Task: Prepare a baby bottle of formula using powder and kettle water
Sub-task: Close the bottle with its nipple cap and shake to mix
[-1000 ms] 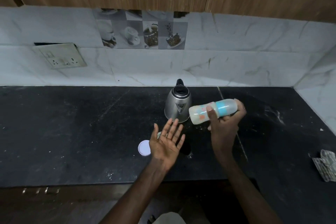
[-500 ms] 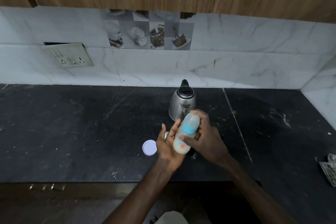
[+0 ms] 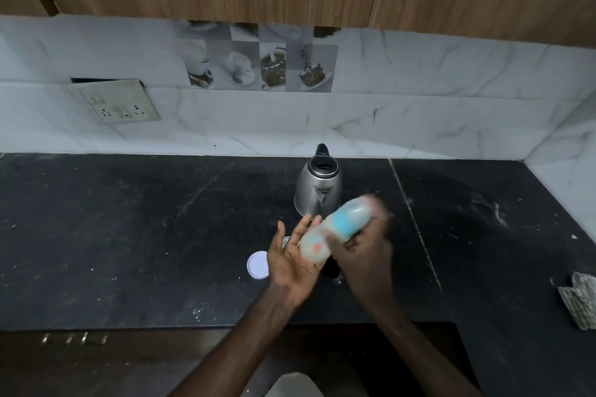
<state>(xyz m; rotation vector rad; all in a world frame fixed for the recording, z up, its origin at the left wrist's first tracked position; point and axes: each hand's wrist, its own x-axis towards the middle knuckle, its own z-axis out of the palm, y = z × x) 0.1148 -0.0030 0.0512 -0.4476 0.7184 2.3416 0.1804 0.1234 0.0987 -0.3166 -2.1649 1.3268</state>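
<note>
Gripping blurred bottle [image 3: 335, 232] — right hand [image 3: 364, 248]; left hand [image 3: 292, 259] spread, seemingly touching base.

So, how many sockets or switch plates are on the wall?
1. The switch plate is on the white tiles at the left, above the counter and well left of the kettle. None other shows; the wall runs past the frame.
</note>
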